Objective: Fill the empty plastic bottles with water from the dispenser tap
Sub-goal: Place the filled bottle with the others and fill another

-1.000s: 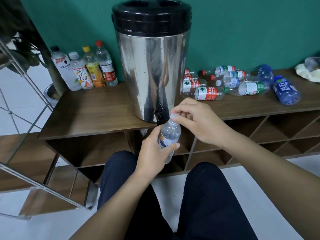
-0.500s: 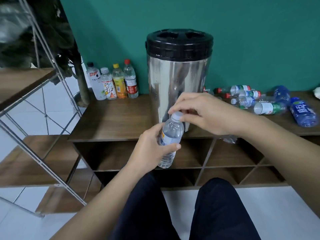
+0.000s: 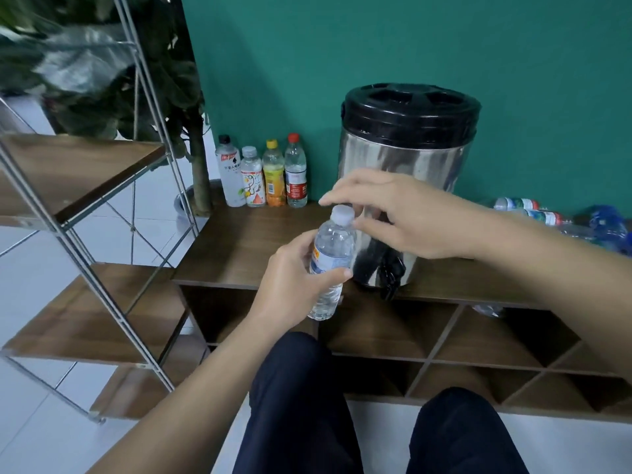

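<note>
— Where is the water bottle (image 3: 331,258)?

— In the left hand (image 3: 290,285), upright, held in the air in front of the tabletop (image 3: 246,248) and just left of the dispenser (image 3: 403,186). The left grip is wrapped round the middle of it, thumb across the label, fingers behind.

— And the white cap (image 3: 342,214)?

— On the bottle's neck. The right hand (image 3: 407,217) is spread above and just right of it, fingers straight and loose, thumb reaching under toward the cap. That grip is released; I cannot tell whether the thumb touches the cap.

— The tap (image 3: 390,278)?

— Black, at the foot of the steel dispenser, overhanging the tabletop edge. It sits just right of the bottle's lower half, apart from it.

— Other bottles?

— Four standing bottles (image 3: 261,176) in a row against the green wall (image 3: 342,46), left of the dispenser, with black, white, yellow and red caps. To the right, a heap of bottles lying down (image 3: 561,220), some clear, some blue.

— Anything else?

— A potted plant (image 3: 195,159) beside the tabletop's left end, a metal-framed shelf (image 3: 78,165) at the left, and the person's dark trousers (image 3: 301,405) below.
</note>
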Action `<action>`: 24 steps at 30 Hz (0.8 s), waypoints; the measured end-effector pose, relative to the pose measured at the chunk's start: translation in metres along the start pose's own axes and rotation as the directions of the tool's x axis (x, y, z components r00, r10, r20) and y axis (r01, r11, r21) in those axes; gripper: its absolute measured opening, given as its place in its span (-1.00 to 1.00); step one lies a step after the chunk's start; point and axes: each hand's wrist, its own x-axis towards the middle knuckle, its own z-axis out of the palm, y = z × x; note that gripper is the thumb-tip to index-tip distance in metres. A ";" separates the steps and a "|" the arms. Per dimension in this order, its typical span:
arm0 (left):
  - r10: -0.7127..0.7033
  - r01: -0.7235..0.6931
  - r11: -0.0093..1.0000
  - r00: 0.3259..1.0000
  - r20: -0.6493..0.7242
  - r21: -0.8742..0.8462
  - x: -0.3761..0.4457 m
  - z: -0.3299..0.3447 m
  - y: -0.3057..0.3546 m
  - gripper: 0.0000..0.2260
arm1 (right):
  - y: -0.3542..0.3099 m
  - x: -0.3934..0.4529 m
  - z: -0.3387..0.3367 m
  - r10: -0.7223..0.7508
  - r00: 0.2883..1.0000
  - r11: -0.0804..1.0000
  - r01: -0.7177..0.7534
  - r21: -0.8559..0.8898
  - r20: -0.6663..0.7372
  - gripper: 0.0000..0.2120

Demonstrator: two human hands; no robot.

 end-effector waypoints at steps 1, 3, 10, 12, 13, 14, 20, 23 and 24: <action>0.004 -0.004 1.000 1.000 -0.014 0.006 0.003 -0.006 -0.002 -0.47 | 0.001 0.012 0.002 -0.013 1.000 1.000 0.013 -0.028 0.008 -0.62; 0.016 -0.015 1.000 0.999 -0.043 0.022 0.010 -0.019 -0.010 -0.48 | 0.003 0.037 0.008 -0.053 0.999 0.997 0.053 -0.058 0.001 -0.70; 0.008 0.016 0.990 0.987 -0.163 0.143 0.044 -0.064 -0.052 -0.42 | 0.008 0.128 0.036 -0.031 0.999 0.994 0.032 -0.100 0.012 -0.80; 0.007 0.030 0.986 0.976 -0.218 0.165 0.054 -0.073 -0.062 -0.46 | 0.010 0.152 0.050 0.018 0.999 0.995 -0.022 -0.102 -0.040 -0.65; 0.001 0.040 0.986 0.969 -0.246 0.162 0.059 -0.076 -0.067 -0.49 | 0.010 0.163 0.057 0.039 0.997 0.992 -0.046 -0.116 -0.059 -0.59; -0.006 0.052 0.985 0.962 -0.272 0.163 0.065 -0.080 -0.071 -0.52 | 0.007 0.173 0.062 0.055 0.996 0.987 -0.064 -0.147 -0.064 -0.56; -0.035 0.102 0.979 0.936 -0.349 0.175 0.099 -0.099 -0.101 -0.54 | 0.020 0.219 0.100 0.099 0.984 0.995 -0.096 0.028 -0.151 -0.69; -0.052 0.121 0.978 0.931 -0.361 0.169 0.115 -0.103 -0.109 -0.51 | 0.029 0.236 0.119 0.198 0.954 0.975 -0.168 0.143 -0.226 -0.72; -0.052 0.122 0.978 0.929 -0.367 0.170 0.119 -0.104 -0.110 -0.50 | 0.030 0.240 0.122 0.222 0.945 0.967 -0.184 0.175 -0.239 -0.72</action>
